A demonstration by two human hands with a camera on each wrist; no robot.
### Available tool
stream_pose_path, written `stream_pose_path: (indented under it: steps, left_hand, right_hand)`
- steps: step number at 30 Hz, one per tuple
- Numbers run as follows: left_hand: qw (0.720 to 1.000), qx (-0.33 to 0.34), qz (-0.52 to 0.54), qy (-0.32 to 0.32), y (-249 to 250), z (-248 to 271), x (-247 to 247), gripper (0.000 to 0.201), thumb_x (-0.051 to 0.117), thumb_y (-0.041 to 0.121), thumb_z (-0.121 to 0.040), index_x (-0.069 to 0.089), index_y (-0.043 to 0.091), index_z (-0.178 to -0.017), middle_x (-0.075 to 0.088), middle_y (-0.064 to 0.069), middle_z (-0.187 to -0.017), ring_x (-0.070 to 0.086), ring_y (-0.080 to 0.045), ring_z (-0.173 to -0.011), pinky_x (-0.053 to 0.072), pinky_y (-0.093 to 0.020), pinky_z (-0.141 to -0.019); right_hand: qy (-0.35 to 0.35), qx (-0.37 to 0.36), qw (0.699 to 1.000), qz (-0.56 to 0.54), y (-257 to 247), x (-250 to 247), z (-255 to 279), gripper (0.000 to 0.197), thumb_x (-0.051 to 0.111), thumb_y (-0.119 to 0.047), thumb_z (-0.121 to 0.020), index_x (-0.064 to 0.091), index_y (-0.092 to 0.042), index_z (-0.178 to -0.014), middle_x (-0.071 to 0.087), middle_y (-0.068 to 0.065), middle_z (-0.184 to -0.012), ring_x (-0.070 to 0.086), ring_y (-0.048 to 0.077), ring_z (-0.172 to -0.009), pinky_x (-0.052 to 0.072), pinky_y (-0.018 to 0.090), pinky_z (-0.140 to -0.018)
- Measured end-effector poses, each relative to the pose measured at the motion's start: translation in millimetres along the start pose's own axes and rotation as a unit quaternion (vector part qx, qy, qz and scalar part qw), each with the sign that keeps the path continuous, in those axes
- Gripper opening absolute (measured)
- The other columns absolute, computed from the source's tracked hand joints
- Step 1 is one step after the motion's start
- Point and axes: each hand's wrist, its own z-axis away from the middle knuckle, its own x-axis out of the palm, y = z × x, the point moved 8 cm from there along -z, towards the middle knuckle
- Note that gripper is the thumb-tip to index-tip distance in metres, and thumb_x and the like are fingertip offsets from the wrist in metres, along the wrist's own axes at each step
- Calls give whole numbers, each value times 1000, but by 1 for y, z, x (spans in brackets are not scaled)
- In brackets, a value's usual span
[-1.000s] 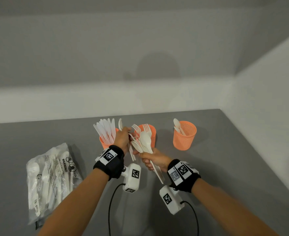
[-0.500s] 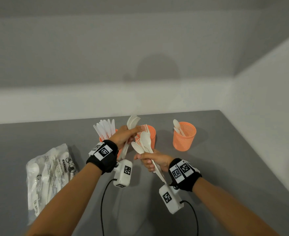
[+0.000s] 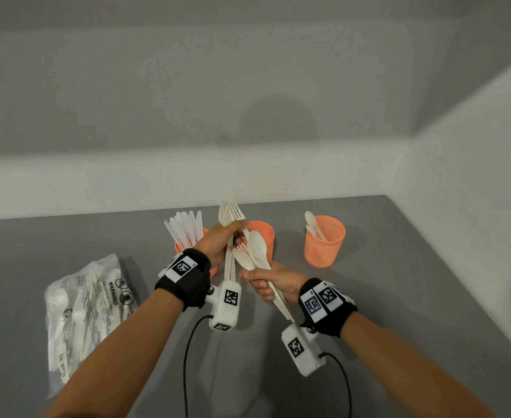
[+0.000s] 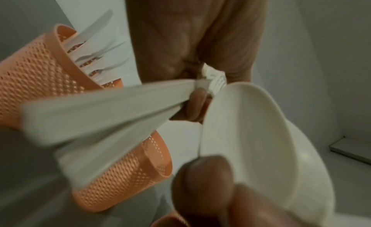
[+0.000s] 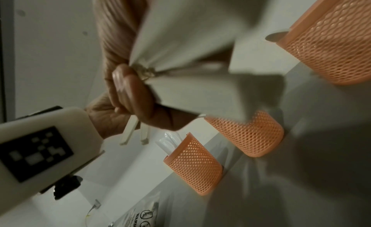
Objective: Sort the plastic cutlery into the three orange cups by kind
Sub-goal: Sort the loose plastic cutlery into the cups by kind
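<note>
The left hand point(image 3: 218, 239) has its fingers point(image 4: 197, 103) pinched on a few forks point(image 3: 230, 215), tines up, drawn clear of the mixed bundle point(image 3: 255, 251) of spoons and forks that the right hand point(image 3: 273, 282) clamps by the handles. So the fork step is in hand. Next they likely go handle-first into the middle cup point(image 3: 263, 233) just behind (knives fill the left cup point(image 3: 178, 245), spoons the right cup point(image 3: 325, 242)), all standing on the grey surface point(image 3: 399, 297).
</note>
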Motion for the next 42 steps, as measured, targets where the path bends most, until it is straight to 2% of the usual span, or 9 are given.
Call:
stream_pose_path:
  steps: [3, 7, 11, 14, 21, 27, 30, 36, 42]
  left_hand:
    - [1000, -18, 0, -25, -6, 2, 2, 18, 54, 16, -91, 57, 1, -102, 58, -8, -78, 57, -17, -69, 51, -23, -61]
    - [998, -1, 56, 43, 4, 2, -12, 30, 42, 26, -98, 51, 11, -74, 57, -2, -58, 52, -13, -54, 47, -22, -53]
    - [973, 73, 153, 154, 27, 6, -40, 33, 35, 35, -99, 42, 15, -74, 54, 4, -43, 59, -14, -51, 53, -24, -52]
    - [968, 147, 66, 191, 48, 10, -57, 30, 42, 31, -98, 43, 16, -72, 38, 9, -36, 40, -7, -32, 39, -17, -39]
    - [972, 27, -226, -58, 14, 20, -11, 13, 65, 23, -85, 63, 10, -86, 31, 12, -40, 22, -5, -33, 20, -16, -34]
    - [941, 15, -327, -81, 10, 21, 10, 23, 67, 19, -83, 54, 13, -66, 36, 8, -43, 27, -5, -35, 25, -16, -35]
    - [908, 100, -403, -59, 22, 19, 15, 17, 66, 19, -82, 58, 11, -69, 56, -1, -65, 48, -7, -57, 38, -15, -56]
    - [969, 138, -181, 93, 35, 11, -7, 20, 52, 16, -93, 53, 7, -75, 45, 9, -39, 38, -3, -33, 29, -14, -36]
    - [996, 88, -24, -7, 13, 4, 27, 19, 48, 13, -93, 56, 10, -76, 70, -2, -72, 41, -6, -44, 28, -15, -35]
  right_hand:
    - [-12, 3, 1000, 2, -1, 6, -1, 16, 50, -17, -95, 56, -21, -80, 37, -10, -39, 30, 1, -33, 25, 12, -37]
    - [-19, 7, 999, 42, 3, 12, -4, 13, 53, -18, -94, 51, -19, -80, 36, -11, -39, 29, 1, -33, 25, 12, -37]
    - [5, 5, 999, 53, 5, 4, -2, 15, 57, -15, -91, 50, -17, -78, 37, -11, -39, 29, 2, -33, 27, 13, -37]
    - [23, 9, 999, 42, 6, -7, 0, 11, 56, -16, -92, 54, -19, -81, 37, -11, -39, 31, 1, -33, 29, 13, -37]
    - [31, -13, 999, 30, -2, -21, 2, 16, 51, -13, -94, 61, -21, -84, 36, -11, -40, 34, 1, -34, 31, 12, -38]
    - [69, -41, 992, 96, -6, -26, 3, 17, 53, -5, -92, 61, -18, -85, 38, -13, -37, 35, 1, -33, 31, 11, -37]
    - [80, -62, 986, 132, -7, -26, 8, 18, 53, -3, -91, 60, -19, -85, 40, -14, -36, 35, 1, -33, 31, 11, -39]
    - [130, -59, 984, 110, -3, -50, 12, 19, 54, -7, -91, 62, -1, -107, 38, -14, -39, 31, 1, -34, 28, 12, -38]
    - [122, -53, 988, 76, -5, -58, 17, 26, 54, -10, -91, 59, 4, -112, 37, -12, -42, 30, 2, -36, 26, 14, -38]
